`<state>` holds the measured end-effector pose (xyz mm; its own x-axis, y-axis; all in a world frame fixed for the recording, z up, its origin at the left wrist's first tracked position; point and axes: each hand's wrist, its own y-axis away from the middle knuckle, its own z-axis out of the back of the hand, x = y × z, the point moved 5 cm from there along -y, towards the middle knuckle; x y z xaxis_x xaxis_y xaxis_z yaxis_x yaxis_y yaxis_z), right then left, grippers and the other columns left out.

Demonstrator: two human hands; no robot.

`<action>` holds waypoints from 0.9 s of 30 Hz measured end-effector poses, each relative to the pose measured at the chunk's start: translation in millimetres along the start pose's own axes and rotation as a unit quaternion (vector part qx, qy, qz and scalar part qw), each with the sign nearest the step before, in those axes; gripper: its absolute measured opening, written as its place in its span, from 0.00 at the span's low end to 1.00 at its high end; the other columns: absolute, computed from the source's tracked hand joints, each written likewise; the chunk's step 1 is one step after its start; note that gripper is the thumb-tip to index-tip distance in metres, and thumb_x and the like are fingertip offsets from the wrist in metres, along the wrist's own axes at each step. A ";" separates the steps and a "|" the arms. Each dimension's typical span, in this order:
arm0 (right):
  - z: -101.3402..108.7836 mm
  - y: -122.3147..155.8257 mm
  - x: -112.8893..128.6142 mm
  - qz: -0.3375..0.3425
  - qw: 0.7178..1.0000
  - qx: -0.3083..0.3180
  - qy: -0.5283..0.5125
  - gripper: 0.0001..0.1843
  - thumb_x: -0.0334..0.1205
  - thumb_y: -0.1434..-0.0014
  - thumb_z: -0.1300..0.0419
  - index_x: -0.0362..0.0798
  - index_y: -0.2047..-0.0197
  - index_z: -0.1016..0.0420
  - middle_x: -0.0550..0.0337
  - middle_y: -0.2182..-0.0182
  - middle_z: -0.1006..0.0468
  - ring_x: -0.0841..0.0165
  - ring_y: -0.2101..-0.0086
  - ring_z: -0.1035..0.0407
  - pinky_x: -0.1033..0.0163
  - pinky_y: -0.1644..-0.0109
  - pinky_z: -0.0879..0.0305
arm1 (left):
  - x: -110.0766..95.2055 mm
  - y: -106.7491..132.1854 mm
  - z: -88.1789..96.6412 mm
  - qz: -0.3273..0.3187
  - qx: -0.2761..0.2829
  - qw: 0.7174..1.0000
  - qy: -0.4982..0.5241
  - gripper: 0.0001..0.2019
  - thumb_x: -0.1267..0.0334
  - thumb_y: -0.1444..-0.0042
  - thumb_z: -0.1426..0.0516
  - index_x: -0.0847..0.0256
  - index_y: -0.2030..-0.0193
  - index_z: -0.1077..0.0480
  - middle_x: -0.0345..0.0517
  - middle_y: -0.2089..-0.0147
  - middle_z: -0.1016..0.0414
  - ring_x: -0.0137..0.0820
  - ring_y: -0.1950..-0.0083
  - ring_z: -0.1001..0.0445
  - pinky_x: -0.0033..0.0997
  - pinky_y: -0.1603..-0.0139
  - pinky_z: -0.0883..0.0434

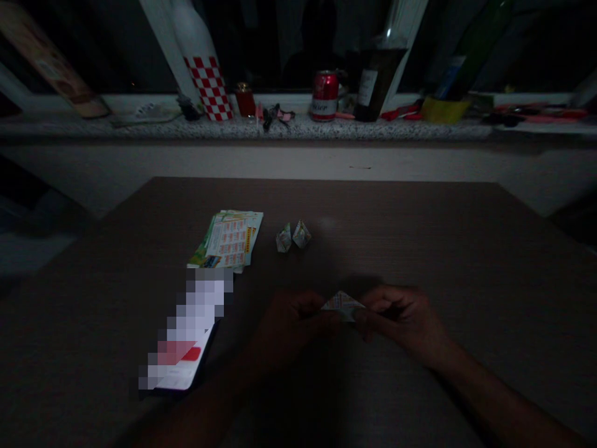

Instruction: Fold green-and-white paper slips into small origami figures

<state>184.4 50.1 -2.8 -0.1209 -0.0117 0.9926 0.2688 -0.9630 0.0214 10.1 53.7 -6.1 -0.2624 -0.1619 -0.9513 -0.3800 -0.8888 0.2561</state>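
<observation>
The scene is dim. My left hand (291, 320) and my right hand (405, 320) meet near the front middle of a brown table (420, 236). Between them they pinch a small folded piece of printed paper (342, 305), triangular in shape, each hand closed on one side of it. Two finished folded paper pieces (293, 236) stand side by side farther back on the table. A stack of printed paper sheets (231, 239) lies to the left of them.
A phone with a lit screen (186, 339) lies left of my left hand. A stone windowsill (280, 127) behind the table holds a red can (324, 94), a dark bottle (375, 81), a red-and-white checked bottle (208, 74) and small clutter.
</observation>
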 end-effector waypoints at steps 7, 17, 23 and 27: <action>-5.2 2.4 -3.1 0.001 0.998 -0.004 -0.055 0.11 0.43 0.48 0.33 0.44 0.74 0.23 0.61 0.83 0.22 0.74 0.84 0.30 0.71 0.81 0.33 | -1.7 1.2 -3.3 -0.011 0.028 0.997 0.075 0.11 0.59 0.46 0.40 0.63 0.74 0.26 0.42 0.76 0.23 0.28 0.75 0.26 0.24 0.73 0.32; -3.3 0.0 2.3 0.018 1.000 -0.006 -0.006 0.10 0.44 0.46 0.35 0.46 0.70 0.20 0.60 0.78 0.19 0.71 0.79 0.27 0.69 0.77 0.30 | -8.2 2.6 -7.3 -0.038 0.043 0.998 0.017 0.13 0.57 0.40 0.46 0.59 0.67 0.22 0.42 0.73 0.21 0.31 0.70 0.23 0.26 0.67 0.29; -8.7 -0.4 0.8 0.031 0.999 0.000 0.016 0.11 0.45 0.45 0.35 0.46 0.71 0.18 0.61 0.79 0.20 0.72 0.79 0.29 0.70 0.78 0.33 | -8.8 2.1 -12.3 -0.056 0.046 0.997 0.012 0.13 0.56 0.40 0.46 0.56 0.55 0.23 0.42 0.63 0.19 0.34 0.62 0.23 0.29 0.62 0.29; -11.0 -1.0 1.4 0.037 0.999 -0.004 0.011 0.09 0.42 0.45 0.36 0.46 0.69 0.19 0.59 0.75 0.18 0.70 0.76 0.25 0.69 0.75 0.29 | -8.8 1.2 -10.2 -0.068 0.021 0.997 -0.019 0.14 0.56 0.38 0.48 0.57 0.62 0.21 0.41 0.70 0.21 0.33 0.67 0.24 0.26 0.66 0.30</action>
<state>173.4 48.1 -2.8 -0.1223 -0.0885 0.9885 0.2693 -0.9616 -0.0527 21.0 49.7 0.9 -0.2389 -0.0231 -0.9708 -0.4511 -0.8826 0.1320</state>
